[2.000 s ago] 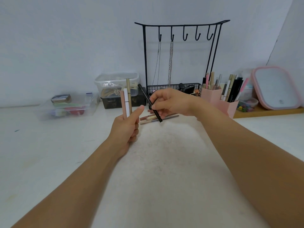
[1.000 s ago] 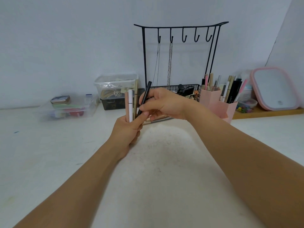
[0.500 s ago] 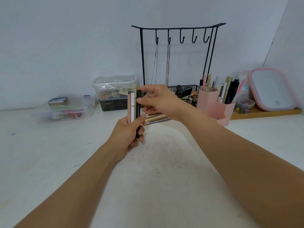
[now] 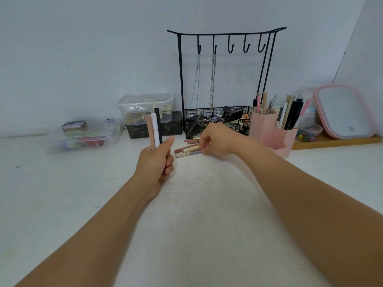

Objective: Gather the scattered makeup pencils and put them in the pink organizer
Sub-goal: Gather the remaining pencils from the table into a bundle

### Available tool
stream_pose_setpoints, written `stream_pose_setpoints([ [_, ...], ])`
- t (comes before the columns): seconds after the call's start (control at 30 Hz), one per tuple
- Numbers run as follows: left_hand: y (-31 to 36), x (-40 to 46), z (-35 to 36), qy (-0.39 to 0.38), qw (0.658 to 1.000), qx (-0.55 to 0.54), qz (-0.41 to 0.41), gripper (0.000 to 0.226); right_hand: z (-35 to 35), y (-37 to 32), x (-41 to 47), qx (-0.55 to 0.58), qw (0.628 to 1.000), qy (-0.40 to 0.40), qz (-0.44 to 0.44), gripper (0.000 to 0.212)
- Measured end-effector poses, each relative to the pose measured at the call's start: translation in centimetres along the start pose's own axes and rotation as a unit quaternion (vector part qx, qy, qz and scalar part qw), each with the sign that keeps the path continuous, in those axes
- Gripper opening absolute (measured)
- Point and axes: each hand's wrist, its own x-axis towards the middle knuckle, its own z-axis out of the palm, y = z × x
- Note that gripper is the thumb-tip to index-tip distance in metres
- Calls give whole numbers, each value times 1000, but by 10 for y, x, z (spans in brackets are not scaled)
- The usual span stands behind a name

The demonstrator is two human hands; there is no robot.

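While the left hand (image 4: pixel 155 160) stands upright near the middle of the white tabletop (image 4: pixel 196 214), its fingers are curled round a bundle of slim makeup pencils (image 4: pixel 154 129), of which three show plainly: one dusty pink, one white and one black, with what may be a tan tip behind them. The right hand (image 4: pixel 215 140) reaches to the far side, its fingertips bent onto a loose heap of pink and beige pencils (image 4: pixel 186 149) lying flat on the table; whether it pinches one cannot be told, and about five tubes can be counted there. Just right of that heap stands the pink plastic organizer (image 4: pixel 273 135), two stepped compartments already full of upright pencils and brushes. Behind the heap sits a black wire jewellery stand (image 4: pixel 226 79) with five hooks, two chains hanging, and a mesh basket at its foot. Far left lie a clear lidded tub (image 4: pixel 145 105) on a dark box and a flat clear case (image 4: pixel 83 135); far right leans a pink-framed mirror (image 4: pixel 345 112). The near half of the table lies open between the forearms. No writing is legible.
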Motion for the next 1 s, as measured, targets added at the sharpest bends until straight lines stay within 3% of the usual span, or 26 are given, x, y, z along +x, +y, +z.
stream_pose_setpoints([
  [0.53, 3, -3, 1, 12, 1000, -3, -15, 50, -10, 5, 1, -30, 998, -51, -17, 7],
  [0.6, 3, -3, 0, 2, 1000, -10, -17, 51, -22, -1, -3, 25, 999, -39, -13, 8],
  [0.67, 4, -3, 0, -12, 1000, -6, -17, 52, -32, -10, -7, 173, 984, -40, -14, 10],
  [0.8, 5, -4, 1, -35, 999, -5, -10, 58, -31, -37, -11, 436, 895, -89, -40, 9],
  [0.9, 4, -4, 0, -55, 998, -8, 7, 67, -22, -51, -10, 489, 866, -96, -48, 7],
  [1.0, 4, -6, 3, -80, 997, 11, 15, 70, -15, -54, -8, 463, 882, -74, -51, 6],
])
